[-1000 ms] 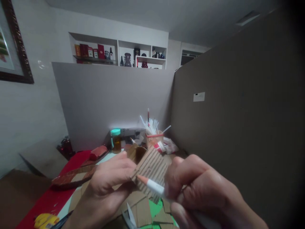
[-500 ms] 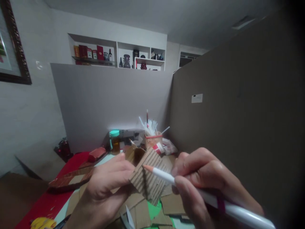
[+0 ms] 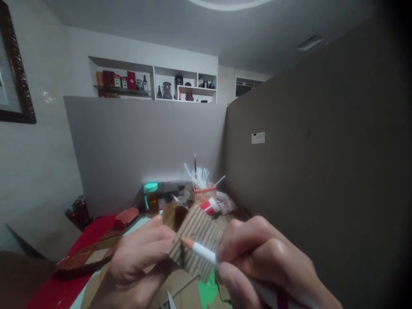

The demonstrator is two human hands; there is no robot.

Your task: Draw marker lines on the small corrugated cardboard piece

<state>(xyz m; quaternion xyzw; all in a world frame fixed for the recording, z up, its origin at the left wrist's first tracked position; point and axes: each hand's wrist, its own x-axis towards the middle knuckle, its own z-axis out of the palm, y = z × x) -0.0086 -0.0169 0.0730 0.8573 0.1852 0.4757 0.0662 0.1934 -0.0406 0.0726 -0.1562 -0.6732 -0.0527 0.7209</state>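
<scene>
A small ribbed cardboard piece (image 3: 201,240) is tilted between the hands, its corrugated face towards me. My left hand (image 3: 138,262) is closed on its left edge, the fingertips partly hidden behind it. My right hand (image 3: 260,257) grips a white pen-like tool (image 3: 204,254) with an orange tip. That tip is at the cardboard's left part, near my left fingers; whether it presses on the surface I cannot tell. Below lie flat cardboard pieces (image 3: 185,289) and a green patch (image 3: 208,289). Metal blades (image 3: 171,300) show at the bottom edge.
Behind the cardboard stand a bottle with a turquoise lid (image 3: 152,199), a container of white straws (image 3: 205,194) and a red-and-white cup (image 3: 210,206). A curved brown strip (image 3: 86,257) lies at left on red cloth (image 3: 51,285). Grey panels (image 3: 144,137) rise behind and at right.
The view has tilted up a little. My right hand has shifted left, and the orange tip is now nearer the cardboard's left edge. Both hands keep their holds.
</scene>
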